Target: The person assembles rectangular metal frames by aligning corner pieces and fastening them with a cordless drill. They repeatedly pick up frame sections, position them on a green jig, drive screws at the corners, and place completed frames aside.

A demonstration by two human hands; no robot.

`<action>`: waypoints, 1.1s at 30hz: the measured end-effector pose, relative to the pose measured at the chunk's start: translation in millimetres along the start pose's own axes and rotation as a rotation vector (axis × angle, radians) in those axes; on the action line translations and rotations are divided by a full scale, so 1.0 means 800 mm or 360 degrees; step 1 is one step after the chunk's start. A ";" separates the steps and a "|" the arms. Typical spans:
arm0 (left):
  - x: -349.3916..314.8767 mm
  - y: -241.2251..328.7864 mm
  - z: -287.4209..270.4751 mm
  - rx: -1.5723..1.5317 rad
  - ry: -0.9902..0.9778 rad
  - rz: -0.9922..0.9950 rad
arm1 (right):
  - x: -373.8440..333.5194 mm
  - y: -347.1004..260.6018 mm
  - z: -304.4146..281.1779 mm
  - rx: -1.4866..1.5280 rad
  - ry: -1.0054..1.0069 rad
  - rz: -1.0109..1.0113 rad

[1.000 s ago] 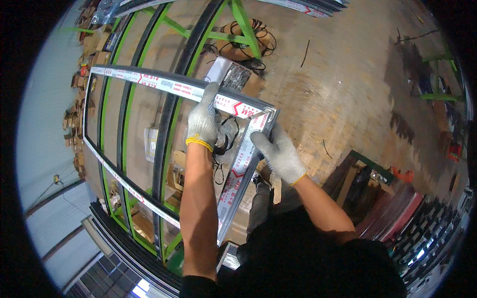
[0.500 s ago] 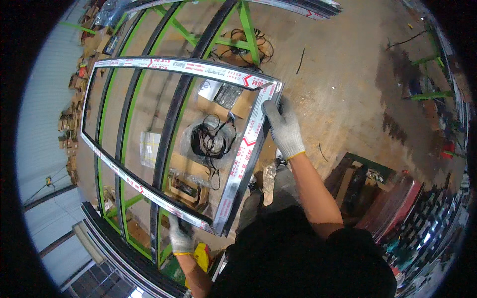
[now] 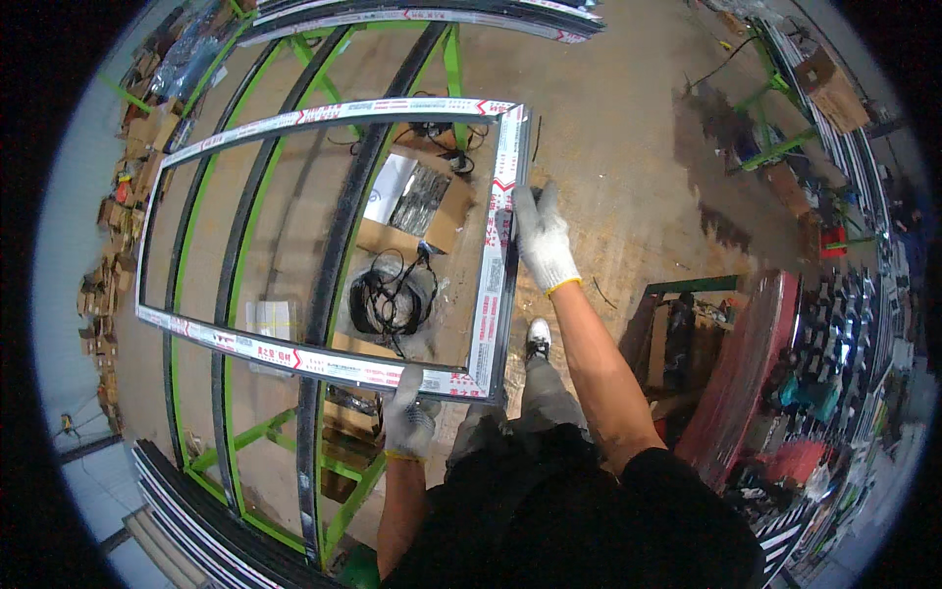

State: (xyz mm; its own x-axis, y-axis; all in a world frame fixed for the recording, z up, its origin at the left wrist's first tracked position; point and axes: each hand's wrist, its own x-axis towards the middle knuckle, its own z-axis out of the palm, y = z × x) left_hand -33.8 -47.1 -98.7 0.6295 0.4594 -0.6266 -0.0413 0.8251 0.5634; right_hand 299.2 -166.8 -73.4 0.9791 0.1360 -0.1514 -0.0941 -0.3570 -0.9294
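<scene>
Right now, a rectangular frame [image 3: 488, 304] faced with white, red-marked film spans the bars of a green rack [image 3: 310, 442], one corner pointing toward the open floor. At its near edge, the gloved left hand [image 3: 408, 420] is closed around the rail, thumb on top. Against the outer side of the right-hand rail, the gloved right hand [image 3: 545, 240] is partly open, thumb on the edge; whether its hidden fingertips grip underneath, I can't tell. Through the frame's opening show a cardboard box [image 3: 448, 213] and coiled black cable [image 3: 381, 302].
</scene>
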 end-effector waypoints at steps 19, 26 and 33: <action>0.003 0.047 -0.014 0.0965 0.0296 -0.0250 | -0.058 0.074 -0.102 -0.0132 0.0263 0.0029; -0.037 0.034 -0.050 0.0908 -0.0280 -0.0180 | -0.224 0.167 -0.318 -0.0622 0.1249 0.0192; -0.061 0.003 -0.043 0.1469 -0.0305 -0.0300 | -0.288 0.220 -0.556 -0.0954 0.2187 0.0528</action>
State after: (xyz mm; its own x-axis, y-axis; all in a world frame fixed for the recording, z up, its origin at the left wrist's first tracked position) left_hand -91.4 -56.0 -85.0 0.6827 0.2166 -0.6979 0.6492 0.2584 0.7153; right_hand 137.1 -671.9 -52.4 0.3659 -0.8338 0.4135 -0.5809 -0.5517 -0.5985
